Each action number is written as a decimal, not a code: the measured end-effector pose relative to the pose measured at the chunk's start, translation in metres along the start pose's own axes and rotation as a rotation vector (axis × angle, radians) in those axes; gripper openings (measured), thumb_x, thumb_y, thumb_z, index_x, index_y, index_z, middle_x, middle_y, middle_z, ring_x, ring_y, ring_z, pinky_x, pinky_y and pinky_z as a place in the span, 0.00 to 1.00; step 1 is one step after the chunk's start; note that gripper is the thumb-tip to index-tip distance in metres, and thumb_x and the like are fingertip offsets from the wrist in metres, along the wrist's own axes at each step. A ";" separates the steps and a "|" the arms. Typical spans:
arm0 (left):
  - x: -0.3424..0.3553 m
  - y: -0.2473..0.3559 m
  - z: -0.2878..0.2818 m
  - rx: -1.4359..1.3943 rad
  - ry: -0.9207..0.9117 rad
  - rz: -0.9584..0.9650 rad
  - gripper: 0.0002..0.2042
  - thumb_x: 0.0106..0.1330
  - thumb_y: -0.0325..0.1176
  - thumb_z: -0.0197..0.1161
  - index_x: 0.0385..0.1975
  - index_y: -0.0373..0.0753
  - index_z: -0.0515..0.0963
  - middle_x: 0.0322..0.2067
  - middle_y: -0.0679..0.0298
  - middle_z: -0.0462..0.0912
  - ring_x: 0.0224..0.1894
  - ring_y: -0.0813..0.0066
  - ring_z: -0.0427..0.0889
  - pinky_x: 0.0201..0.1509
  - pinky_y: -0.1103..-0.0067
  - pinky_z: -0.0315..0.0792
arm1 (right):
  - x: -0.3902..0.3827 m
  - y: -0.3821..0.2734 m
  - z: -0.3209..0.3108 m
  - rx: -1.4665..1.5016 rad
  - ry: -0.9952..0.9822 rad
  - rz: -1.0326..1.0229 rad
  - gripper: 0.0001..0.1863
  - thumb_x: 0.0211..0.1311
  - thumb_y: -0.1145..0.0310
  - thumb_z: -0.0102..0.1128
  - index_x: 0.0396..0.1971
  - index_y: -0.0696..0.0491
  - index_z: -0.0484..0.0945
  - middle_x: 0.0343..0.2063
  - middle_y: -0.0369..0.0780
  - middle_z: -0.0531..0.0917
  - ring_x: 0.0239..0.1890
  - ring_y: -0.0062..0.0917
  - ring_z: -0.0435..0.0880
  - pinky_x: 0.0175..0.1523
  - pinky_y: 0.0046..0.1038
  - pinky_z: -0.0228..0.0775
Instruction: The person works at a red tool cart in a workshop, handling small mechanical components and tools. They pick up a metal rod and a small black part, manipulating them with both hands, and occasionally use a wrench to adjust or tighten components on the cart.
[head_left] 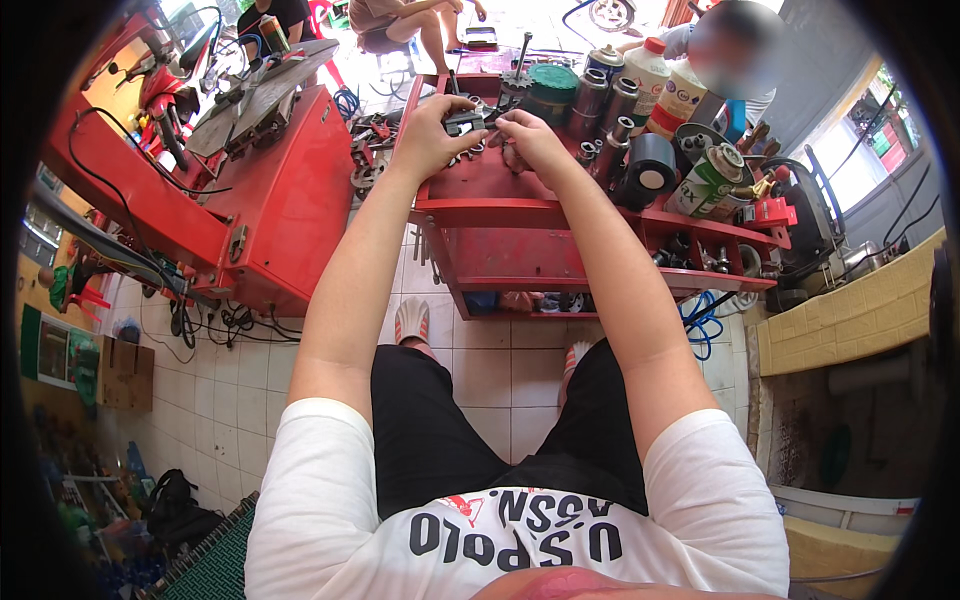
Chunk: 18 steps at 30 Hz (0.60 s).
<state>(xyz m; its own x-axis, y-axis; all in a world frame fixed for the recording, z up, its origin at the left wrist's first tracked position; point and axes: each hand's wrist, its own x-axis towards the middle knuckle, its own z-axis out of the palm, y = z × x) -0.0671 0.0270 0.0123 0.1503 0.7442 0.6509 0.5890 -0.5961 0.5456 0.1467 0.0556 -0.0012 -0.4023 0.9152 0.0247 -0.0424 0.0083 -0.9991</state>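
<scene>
Both my arms reach forward over a red metal tool cart (487, 187). My left hand (432, 137) curls its thumb and fingers around a small dark metal part (463, 123) above the cart's top tray. Just to its right, my right hand (530, 143) is closed in a pinch, fingertips close to that part. Whatever lies between those fingertips is too small to make out. Behind the hands stand a toothed metal piece with an upright rod (523, 60) and a green-lidded tub (552, 88).
Bottles, including a white one with a red cap (648, 75), spray cans (707, 180) and metal cylinders crowd the cart's right side. A red lift stand (285, 190) is at left. Blue hose (703, 325) lies on the tiled floor (485, 375). Other people sit beyond the cart.
</scene>
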 end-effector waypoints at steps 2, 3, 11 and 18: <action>0.002 0.001 0.004 0.021 -0.032 0.018 0.24 0.56 0.36 0.83 0.51 0.34 0.83 0.45 0.58 0.87 0.44 0.71 0.88 0.51 0.74 0.82 | 0.004 0.004 -0.007 -0.106 0.003 0.013 0.22 0.82 0.50 0.53 0.45 0.56 0.78 0.31 0.39 0.85 0.16 0.16 0.71 0.21 0.25 0.61; 0.002 0.000 0.003 0.038 -0.047 0.022 0.24 0.56 0.36 0.83 0.51 0.34 0.83 0.45 0.58 0.87 0.44 0.71 0.88 0.51 0.74 0.82 | 0.004 0.003 -0.005 -0.178 0.016 0.045 0.20 0.82 0.51 0.54 0.46 0.57 0.77 0.31 0.39 0.86 0.16 0.16 0.72 0.21 0.25 0.61; 0.001 0.012 0.001 0.085 -0.052 0.011 0.25 0.56 0.38 0.83 0.51 0.34 0.83 0.46 0.58 0.87 0.44 0.71 0.89 0.49 0.75 0.82 | 0.005 0.007 -0.007 -0.132 0.013 -0.017 0.22 0.81 0.51 0.55 0.42 0.58 0.79 0.28 0.41 0.86 0.15 0.18 0.71 0.21 0.26 0.62; -0.002 0.000 -0.002 0.018 -0.056 -0.049 0.25 0.57 0.38 0.83 0.52 0.33 0.83 0.47 0.57 0.87 0.45 0.68 0.89 0.51 0.73 0.81 | 0.003 0.000 0.002 -0.125 0.104 -0.018 0.22 0.82 0.52 0.51 0.39 0.57 0.80 0.25 0.39 0.87 0.16 0.18 0.74 0.23 0.27 0.67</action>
<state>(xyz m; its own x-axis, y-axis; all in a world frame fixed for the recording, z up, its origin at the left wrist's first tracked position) -0.0688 0.0254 0.0118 0.1647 0.7885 0.5925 0.6111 -0.5531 0.5662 0.1440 0.0575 -0.0009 -0.3050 0.9513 0.0449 0.0682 0.0688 -0.9953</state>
